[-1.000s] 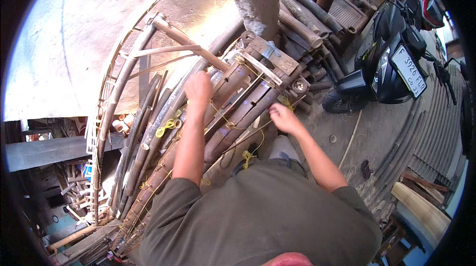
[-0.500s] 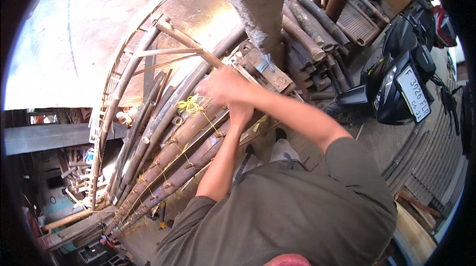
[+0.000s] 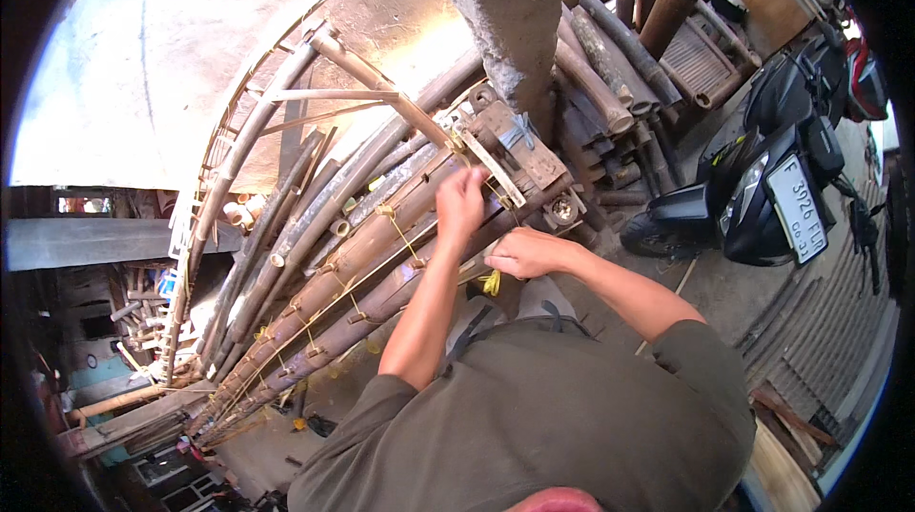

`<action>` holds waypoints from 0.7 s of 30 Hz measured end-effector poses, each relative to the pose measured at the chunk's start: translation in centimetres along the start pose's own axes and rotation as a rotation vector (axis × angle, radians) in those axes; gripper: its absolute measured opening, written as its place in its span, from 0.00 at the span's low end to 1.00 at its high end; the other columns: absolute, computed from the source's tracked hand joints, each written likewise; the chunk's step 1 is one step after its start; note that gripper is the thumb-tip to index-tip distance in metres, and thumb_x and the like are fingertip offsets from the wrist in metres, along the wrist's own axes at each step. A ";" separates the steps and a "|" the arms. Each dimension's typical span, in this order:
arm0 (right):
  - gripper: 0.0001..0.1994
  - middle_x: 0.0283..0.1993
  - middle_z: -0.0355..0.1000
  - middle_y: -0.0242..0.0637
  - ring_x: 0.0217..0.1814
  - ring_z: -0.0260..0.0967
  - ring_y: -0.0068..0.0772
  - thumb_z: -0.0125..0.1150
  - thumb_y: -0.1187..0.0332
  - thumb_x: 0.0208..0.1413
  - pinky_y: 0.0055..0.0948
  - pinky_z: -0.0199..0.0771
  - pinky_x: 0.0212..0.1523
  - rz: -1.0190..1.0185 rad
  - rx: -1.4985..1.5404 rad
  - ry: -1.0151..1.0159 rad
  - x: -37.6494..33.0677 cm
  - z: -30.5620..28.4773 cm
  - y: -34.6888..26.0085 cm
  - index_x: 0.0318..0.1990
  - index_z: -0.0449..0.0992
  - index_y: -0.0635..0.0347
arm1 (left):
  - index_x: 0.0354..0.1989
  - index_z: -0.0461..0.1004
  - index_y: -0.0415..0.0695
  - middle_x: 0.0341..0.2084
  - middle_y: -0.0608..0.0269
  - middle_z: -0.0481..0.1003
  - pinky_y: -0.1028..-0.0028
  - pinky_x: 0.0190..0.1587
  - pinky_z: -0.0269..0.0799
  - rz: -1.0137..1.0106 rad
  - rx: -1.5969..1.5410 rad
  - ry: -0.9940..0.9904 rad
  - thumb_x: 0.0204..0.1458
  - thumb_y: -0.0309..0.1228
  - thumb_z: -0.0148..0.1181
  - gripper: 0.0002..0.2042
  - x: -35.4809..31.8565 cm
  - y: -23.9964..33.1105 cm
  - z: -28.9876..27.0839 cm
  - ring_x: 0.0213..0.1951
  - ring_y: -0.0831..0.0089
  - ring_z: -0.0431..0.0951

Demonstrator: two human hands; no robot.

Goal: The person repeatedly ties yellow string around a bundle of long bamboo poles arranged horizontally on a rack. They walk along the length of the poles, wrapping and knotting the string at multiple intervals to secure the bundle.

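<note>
Two long brown bamboo poles lie slantwise before me, the far pole (image 3: 367,226) and the near pole (image 3: 381,300). Short pegs and loops of yellow cord cross them along their length. My left hand (image 3: 461,204) is closed over the far pole near its upper right end; what its fingers grip is hidden. At the near pole's front side, my right hand (image 3: 530,253) is closed with a yellow cord bundle (image 3: 491,283) hanging just under its fingers. A short pale wooden slat (image 3: 492,169) lies across the poles just beyond my hands.
A wooden block (image 3: 519,145) with blue ties stands at the poles' end, beside a concrete post (image 3: 505,16). Stacked bamboo (image 3: 605,73) lies behind it. A black motorcycle (image 3: 762,197) is parked at right. A bamboo frame (image 3: 238,131) curves along the left.
My hands were together over the far pole and are now apart. The right hand moved down toward me, and the yellow cord bundle came with it to the near side.
</note>
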State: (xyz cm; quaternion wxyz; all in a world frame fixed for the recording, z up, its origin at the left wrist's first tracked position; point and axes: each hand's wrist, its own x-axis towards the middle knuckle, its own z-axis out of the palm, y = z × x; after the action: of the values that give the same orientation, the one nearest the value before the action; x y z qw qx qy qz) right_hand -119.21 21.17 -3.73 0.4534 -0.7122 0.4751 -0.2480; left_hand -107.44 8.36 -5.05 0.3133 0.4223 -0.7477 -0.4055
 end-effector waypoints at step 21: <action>0.17 0.43 0.77 0.44 0.47 0.74 0.46 0.51 0.59 0.62 0.41 0.70 0.52 -0.067 0.176 0.136 8.7 20.9 -13.1 0.47 0.77 0.62 | 0.46 0.76 0.39 0.40 0.40 0.77 0.57 0.50 0.71 -0.142 0.642 0.071 0.60 0.36 0.46 0.16 -4.8 -8.1 -32.8 0.46 0.48 0.77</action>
State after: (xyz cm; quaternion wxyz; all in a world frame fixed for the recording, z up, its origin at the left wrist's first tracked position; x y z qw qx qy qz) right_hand -93.25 23.73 -2.61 0.4725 -0.6666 0.4571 -0.3513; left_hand -75.60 -1.15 2.84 0.1612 0.5644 -0.7946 -0.1551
